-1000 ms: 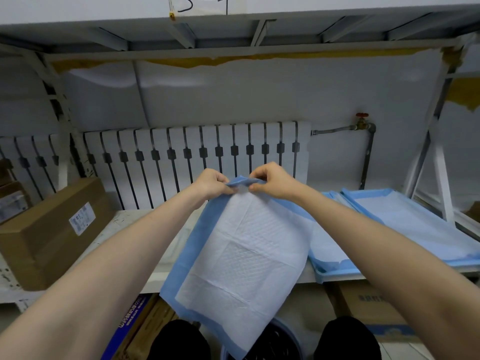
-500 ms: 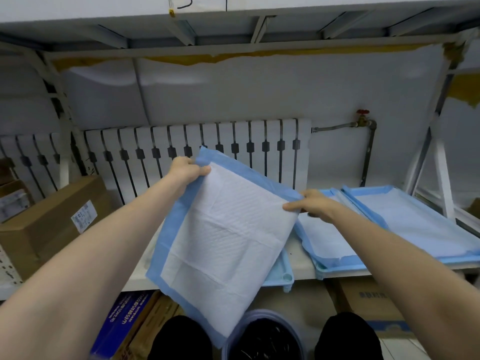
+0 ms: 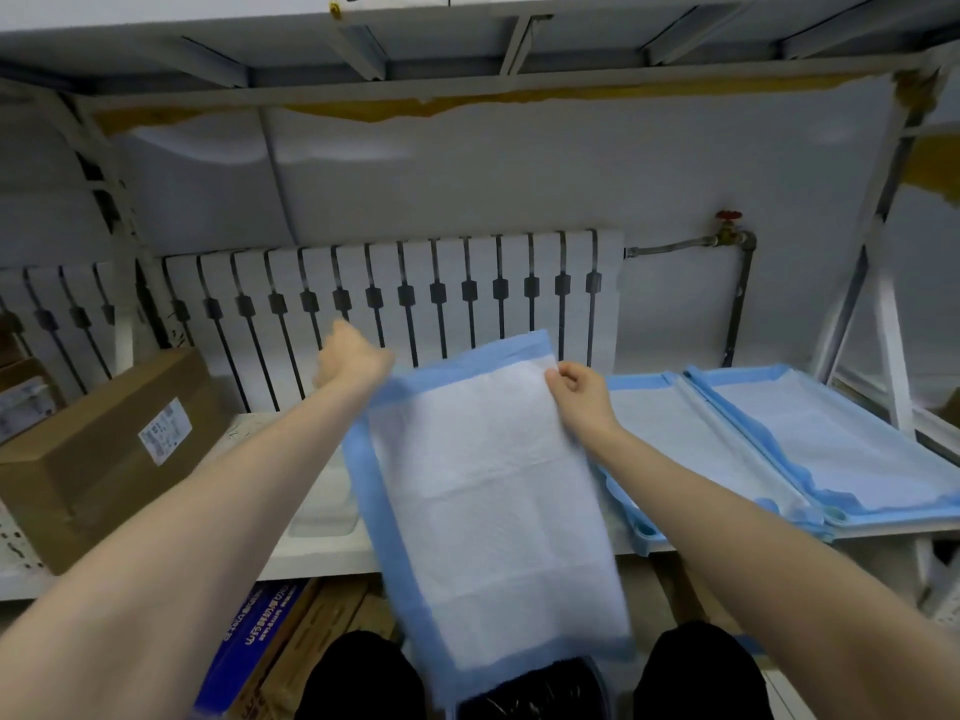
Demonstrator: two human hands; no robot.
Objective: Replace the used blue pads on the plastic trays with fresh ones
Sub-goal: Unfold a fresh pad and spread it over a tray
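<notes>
Pad (image 3: 493, 501), white with a blue border, hangs spread open over the front edge of the shelf (image 3: 311, 558). A second ago both hands met at its top edge. Now they are apart, the left hand (image 3: 353, 358) gripping the top left corner and the right hand (image 3: 579, 389) pinching the top right. Unfolded, it looks ready to lay down. Already lined trays (image 3: 647, 540) sit just to its right.

A storeroom or utility room. White metal racking (image 3: 883, 314) holds a labelled cardboard carton (image 3: 93, 459) and plastic trays (image 3: 644, 538); a radiator (image 3: 452, 262) and valved pipe (image 3: 742, 304) stand behind.
</notes>
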